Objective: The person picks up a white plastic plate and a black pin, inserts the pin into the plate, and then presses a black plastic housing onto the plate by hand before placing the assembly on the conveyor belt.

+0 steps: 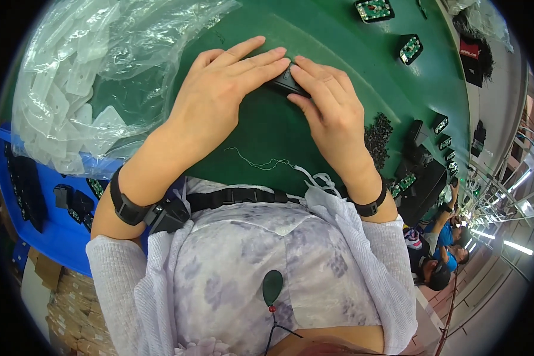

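Both of my hands are at a small black plastic case (289, 83) on the green tabletop (261, 127). My left hand (222, 77) reaches over from the left with its fingers stretched out, the fingertips lying on the case's near-left end. My right hand (332, 95) grips the right end, thumb at the near edge and fingers over the top. The hands cover part of the case, and its underside is hidden. To the right of my right hand lies a pile of small black parts (378, 135).
A clear plastic bag (124, 65) of translucent pieces covers the left side. Below it sits a blue bin (47, 237) with black parts. Open cases with green circuit boards (410, 50) stand along the right. Co-workers (442, 255) sit at the far right. A loose white thread (258, 163) lies near me.
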A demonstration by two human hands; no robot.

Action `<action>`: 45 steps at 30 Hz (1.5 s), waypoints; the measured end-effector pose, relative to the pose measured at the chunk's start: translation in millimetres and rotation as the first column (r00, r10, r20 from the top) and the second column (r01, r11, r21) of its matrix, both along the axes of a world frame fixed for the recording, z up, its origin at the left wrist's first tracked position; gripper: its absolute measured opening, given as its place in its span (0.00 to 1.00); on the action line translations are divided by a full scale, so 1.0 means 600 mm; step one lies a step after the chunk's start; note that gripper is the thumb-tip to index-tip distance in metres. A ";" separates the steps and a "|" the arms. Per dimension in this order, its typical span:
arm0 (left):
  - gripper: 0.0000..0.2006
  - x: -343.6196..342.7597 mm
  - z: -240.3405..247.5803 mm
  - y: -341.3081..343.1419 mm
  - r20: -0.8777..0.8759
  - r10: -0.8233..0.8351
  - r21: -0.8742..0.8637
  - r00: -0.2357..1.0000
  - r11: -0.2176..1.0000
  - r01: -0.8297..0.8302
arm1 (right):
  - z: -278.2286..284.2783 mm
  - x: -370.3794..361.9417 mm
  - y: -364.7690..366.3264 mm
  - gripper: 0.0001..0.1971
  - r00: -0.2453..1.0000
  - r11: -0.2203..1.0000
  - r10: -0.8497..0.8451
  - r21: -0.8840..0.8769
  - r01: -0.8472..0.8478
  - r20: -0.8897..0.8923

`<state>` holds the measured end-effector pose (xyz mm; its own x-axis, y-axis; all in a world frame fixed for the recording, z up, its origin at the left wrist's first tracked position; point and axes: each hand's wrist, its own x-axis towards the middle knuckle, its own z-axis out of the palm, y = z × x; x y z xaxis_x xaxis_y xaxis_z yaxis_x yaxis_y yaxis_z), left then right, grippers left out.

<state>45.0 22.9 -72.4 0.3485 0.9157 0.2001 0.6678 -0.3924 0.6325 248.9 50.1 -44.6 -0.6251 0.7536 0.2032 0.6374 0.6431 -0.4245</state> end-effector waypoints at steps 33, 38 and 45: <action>0.17 0.045 0.038 -0.047 0.680 0.426 -0.670 0.597 0.692 0.269 | 0.028 0.018 -0.026 0.22 0.696 0.687 -0.448 -0.714 -0.133 -0.561; 0.17 0.037 0.058 -0.062 0.734 0.358 -0.578 0.576 0.776 0.254 | 0.058 0.007 -0.042 0.23 0.662 0.742 -0.417 -0.654 -0.148 -0.623; 0.27 0.063 0.149 -0.053 0.694 -0.319 0.156 0.645 0.942 0.298 | 0.216 0.078 -0.071 0.16 0.778 0.992 -0.001 -0.099 -0.079 -0.628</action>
